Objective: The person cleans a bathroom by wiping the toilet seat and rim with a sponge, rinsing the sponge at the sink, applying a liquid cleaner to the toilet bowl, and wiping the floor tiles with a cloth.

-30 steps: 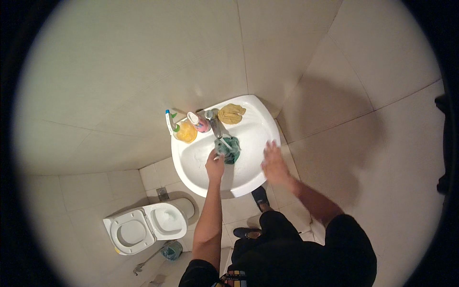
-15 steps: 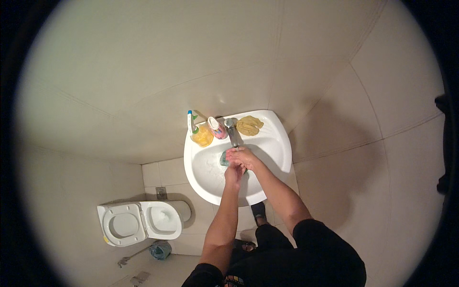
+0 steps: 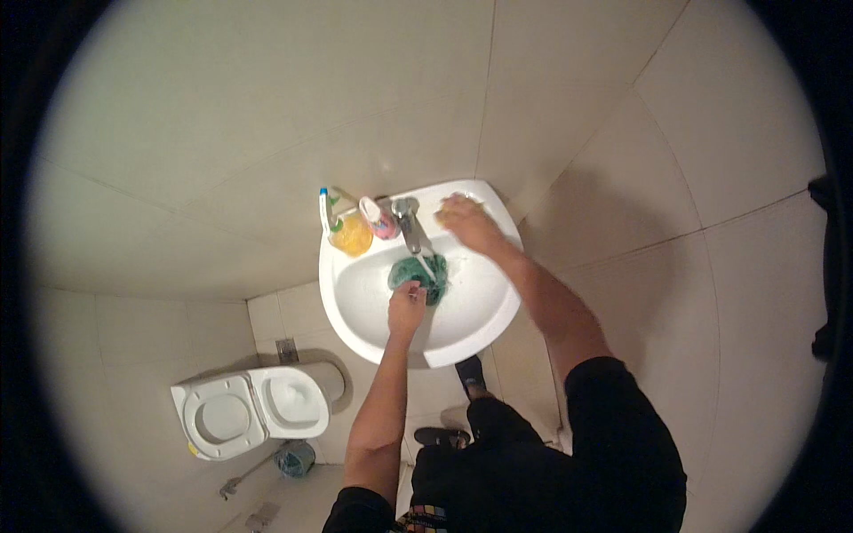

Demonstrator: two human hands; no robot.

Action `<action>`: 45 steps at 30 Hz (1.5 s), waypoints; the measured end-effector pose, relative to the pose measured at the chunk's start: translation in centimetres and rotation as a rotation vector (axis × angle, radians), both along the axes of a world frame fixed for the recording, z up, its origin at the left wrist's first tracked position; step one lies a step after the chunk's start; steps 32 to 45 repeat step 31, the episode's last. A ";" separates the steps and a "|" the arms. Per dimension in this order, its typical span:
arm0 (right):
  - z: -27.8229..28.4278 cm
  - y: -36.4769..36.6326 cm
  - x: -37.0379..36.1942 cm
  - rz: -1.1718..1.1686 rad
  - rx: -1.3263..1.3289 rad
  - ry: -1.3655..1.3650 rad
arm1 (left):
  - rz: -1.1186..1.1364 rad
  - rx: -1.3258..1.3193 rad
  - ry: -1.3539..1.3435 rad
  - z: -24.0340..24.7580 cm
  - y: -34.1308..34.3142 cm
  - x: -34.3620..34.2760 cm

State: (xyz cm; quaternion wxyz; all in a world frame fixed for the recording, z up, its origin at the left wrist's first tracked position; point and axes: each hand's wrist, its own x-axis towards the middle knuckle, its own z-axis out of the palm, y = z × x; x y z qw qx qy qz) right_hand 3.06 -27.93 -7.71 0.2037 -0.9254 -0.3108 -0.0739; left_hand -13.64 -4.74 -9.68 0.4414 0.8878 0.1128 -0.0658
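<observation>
At the white washbasin (image 3: 458, 355) my left hand (image 3: 408, 306) is low over the bowl with its fingers curled in. Its fingertips are at the near edge of a wet dark green cloth or bag (image 3: 433, 282); whether they pinch anything is hidden. Water runs from the metal tap (image 3: 409, 226) onto the green thing. My right hand (image 3: 471, 224) reaches over the back right ledge, on top of a crumpled yellowish cloth (image 3: 447, 213). That hand mostly covers the cloth, and its fingers are blurred.
Left of the tap stand a pink-and-white bottle (image 3: 381, 220) and a spray bottle of yellow liquid (image 3: 353, 236). A tiled wall rises behind the basin. To the lower left are a toilet (image 3: 293, 400) with its lid up and a small lined bin (image 3: 295, 458).
My hands were together under the tap and are now apart. The right one has moved up and right to the yellowish cloth. The green thing in the bowl is now more exposed.
</observation>
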 end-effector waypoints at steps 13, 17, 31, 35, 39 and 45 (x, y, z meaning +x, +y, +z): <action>1.3 4.4 -29.1 0.063 0.058 0.133 | 0.129 0.177 -0.442 3.8 2.2 -6.3; 1.7 13.4 -27.2 0.208 -0.084 0.196 | 0.305 -0.160 -0.274 3.2 4.4 -6.0; -1.3 -5.9 -6.6 -0.357 -0.027 0.071 | 0.026 0.470 -0.161 4.7 0.5 -7.6; -1.3 -5.9 -6.6 -0.357 -0.027 0.071 | 0.026 0.470 -0.161 4.7 0.5 -7.6; -1.3 -5.9 -6.6 -0.357 -0.027 0.071 | 0.026 0.470 -0.161 4.7 0.5 -7.6; -1.3 -5.9 -6.6 -0.357 -0.027 0.071 | 0.026 0.470 -0.161 4.7 0.5 -7.6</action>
